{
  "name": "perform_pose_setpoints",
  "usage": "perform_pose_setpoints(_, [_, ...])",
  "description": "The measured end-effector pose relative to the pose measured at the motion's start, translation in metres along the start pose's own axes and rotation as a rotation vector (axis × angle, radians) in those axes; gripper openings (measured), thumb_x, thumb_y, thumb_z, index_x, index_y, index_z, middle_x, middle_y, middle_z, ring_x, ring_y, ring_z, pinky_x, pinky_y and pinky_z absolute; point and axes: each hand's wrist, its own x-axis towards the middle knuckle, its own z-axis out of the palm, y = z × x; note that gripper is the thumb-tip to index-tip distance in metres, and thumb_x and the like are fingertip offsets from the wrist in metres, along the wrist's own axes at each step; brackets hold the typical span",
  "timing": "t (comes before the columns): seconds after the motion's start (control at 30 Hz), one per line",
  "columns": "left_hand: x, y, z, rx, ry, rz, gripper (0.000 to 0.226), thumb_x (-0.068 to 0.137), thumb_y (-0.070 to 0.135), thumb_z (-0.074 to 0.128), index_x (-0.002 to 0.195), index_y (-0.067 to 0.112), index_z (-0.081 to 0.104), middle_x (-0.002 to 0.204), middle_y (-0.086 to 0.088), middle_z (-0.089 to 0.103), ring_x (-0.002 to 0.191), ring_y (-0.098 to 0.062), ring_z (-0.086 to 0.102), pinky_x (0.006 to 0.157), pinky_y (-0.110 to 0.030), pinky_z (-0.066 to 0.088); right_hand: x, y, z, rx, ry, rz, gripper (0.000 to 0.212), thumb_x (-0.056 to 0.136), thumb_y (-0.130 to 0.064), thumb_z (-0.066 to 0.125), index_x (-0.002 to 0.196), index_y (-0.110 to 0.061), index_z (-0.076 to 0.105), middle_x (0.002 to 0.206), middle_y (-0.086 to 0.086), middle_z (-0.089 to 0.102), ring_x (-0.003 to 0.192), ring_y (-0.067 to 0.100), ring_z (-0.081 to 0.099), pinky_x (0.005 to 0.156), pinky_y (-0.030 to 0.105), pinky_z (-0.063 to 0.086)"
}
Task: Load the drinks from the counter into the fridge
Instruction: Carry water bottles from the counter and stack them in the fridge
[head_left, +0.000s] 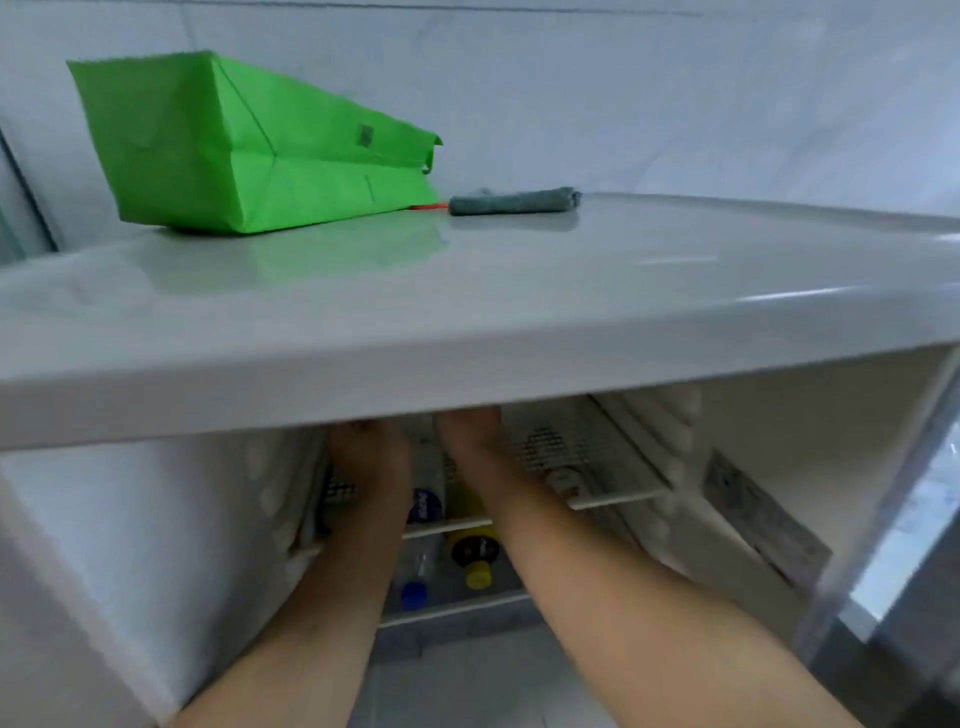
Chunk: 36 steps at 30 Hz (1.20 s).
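Note:
Both my arms reach into the open fridge (467, 364) under its white top. My left hand (366, 452) and my right hand (470, 431) are deep inside near the top shelf, their fingers hidden by the fridge's top edge. Between my forearms lie bottles on their sides: a clear one with a blue label (426, 506), a clear one with a blue cap (415, 592), and a yellow one with a yellow cap (475, 556). What my hands hold cannot be seen.
A green paper bag (249, 150) lies on the fridge top, with a folded grey cloth (514, 201) beside it. White shelf rails (613, 499) run along the right inner wall. The fridge door's edge (893, 519) stands at the right.

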Motion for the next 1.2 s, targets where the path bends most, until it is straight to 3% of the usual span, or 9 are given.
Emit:
perform_pose_setpoints(0.1, [-0.026, -0.001, -0.001, -0.022, -0.118, 0.121, 0.028, 0.097, 0.004, 0.050, 0.110, -0.018, 0.060, 0.114, -0.032, 0.065, 0.109, -0.040, 0.061, 0.096, -0.053, 0.046, -0.036, 0.006, -0.038, 0.157, 0.061, 0.029, 0.018, 0.095, -0.019, 0.057, 0.087, -0.019, 0.074, 0.090, -0.003, 0.073, 0.077, 0.005, 0.058, 0.075, 0.019, 0.047])
perform_pose_setpoints(0.17, [-0.045, -0.014, -0.007, -0.050, -0.235, 0.219, 0.019, 0.096, 0.010, 0.049, 0.087, 0.000, 0.063, 0.086, -0.005, 0.072, 0.080, -0.016, 0.065, 0.074, -0.035, 0.053, -0.063, 0.017, -0.072, 0.206, 0.140, 0.048, 0.030, 0.094, -0.019, 0.056, 0.065, -0.023, 0.062, 0.065, -0.013, 0.062, 0.061, 0.001, 0.053, 0.061, 0.023, 0.043])
perform_pose_setpoints(0.23, [-0.071, -0.026, -0.014, -0.111, -0.366, 0.218, 0.021, 0.095, 0.017, 0.047, 0.077, 0.019, 0.058, 0.067, 0.008, 0.062, 0.061, -0.007, 0.054, 0.057, -0.026, 0.045, -0.092, 0.030, -0.104, 0.221, 0.214, 0.098, 0.026, 0.093, -0.020, 0.056, 0.068, -0.021, 0.062, 0.064, -0.010, 0.061, 0.062, 0.008, 0.056, 0.060, 0.026, 0.042])
perform_pose_setpoints(0.3, [-0.100, -0.039, -0.022, -0.100, -0.468, 0.167, 0.025, 0.095, 0.024, 0.048, 0.074, 0.030, 0.060, 0.068, -0.006, 0.059, 0.062, -0.022, 0.051, 0.058, -0.035, 0.040, -0.126, 0.045, -0.131, 0.255, 0.253, 0.153, 0.019, 0.093, -0.024, 0.059, 0.076, -0.028, 0.065, 0.070, -0.013, 0.064, 0.067, 0.003, 0.058, 0.063, 0.022, 0.045])
perform_pose_setpoints(0.4, [-0.154, -0.050, -0.032, -0.069, -0.636, 0.121, 0.025, 0.097, 0.037, 0.052, 0.073, 0.034, 0.060, 0.060, 0.010, 0.057, 0.056, -0.011, 0.050, 0.053, -0.026, 0.040, -0.183, 0.072, -0.160, 0.250, 0.308, 0.211, 0.016, 0.093, -0.027, 0.061, 0.078, -0.033, 0.064, 0.065, -0.019, 0.061, 0.063, -0.003, 0.056, 0.062, 0.017, 0.043])
perform_pose_setpoints(0.6, [-0.294, -0.071, -0.083, 0.073, -1.126, 0.025, 0.020, 0.103, 0.016, 0.051, 0.086, 0.025, 0.060, 0.066, -0.003, 0.057, 0.051, -0.003, 0.051, 0.052, -0.023, 0.044, -0.335, 0.117, -0.229, 0.226, 0.512, 0.373, 0.020, 0.091, -0.021, 0.062, 0.072, -0.022, 0.064, 0.060, -0.007, 0.056, 0.057, 0.011, 0.052, 0.056, 0.028, 0.041])
perform_pose_setpoints(0.77, [-0.406, -0.095, -0.156, 0.184, -1.476, -0.096, 0.019, 0.102, 0.019, 0.053, 0.088, 0.015, 0.063, 0.061, 0.007, 0.061, 0.052, -0.005, 0.053, 0.051, -0.017, 0.045, -0.491, 0.160, -0.292, 0.115, 0.799, 0.600, 0.011, 0.091, -0.022, 0.063, 0.082, -0.019, 0.068, 0.072, -0.002, 0.065, 0.066, 0.013, 0.058, 0.063, 0.034, 0.050])
perform_pose_setpoints(1.07, [-0.479, -0.170, -0.274, 0.648, -1.724, -0.220, 0.022, 0.099, 0.026, 0.057, 0.082, 0.015, 0.065, 0.068, 0.000, 0.066, 0.059, -0.015, 0.059, 0.061, -0.037, 0.050, -0.754, 0.212, -0.313, 0.118, 1.096, 1.086, 0.009, 0.091, -0.020, 0.060, 0.085, -0.018, 0.066, 0.079, 0.007, 0.067, 0.069, 0.022, 0.057, 0.066, 0.037, 0.048])
perform_pose_setpoints(1.2, [-0.463, -0.209, -0.307, 1.004, -1.813, -0.300, 0.020, 0.099, 0.025, 0.056, 0.090, 0.011, 0.066, 0.082, -0.009, 0.070, 0.064, -0.020, 0.060, 0.057, -0.029, 0.048, -0.818, 0.227, -0.299, 0.188, 1.177, 1.251, 0.009, 0.092, -0.016, 0.059, 0.087, -0.011, 0.065, 0.077, 0.010, 0.064, 0.062, 0.023, 0.053, 0.056, 0.031, 0.045])
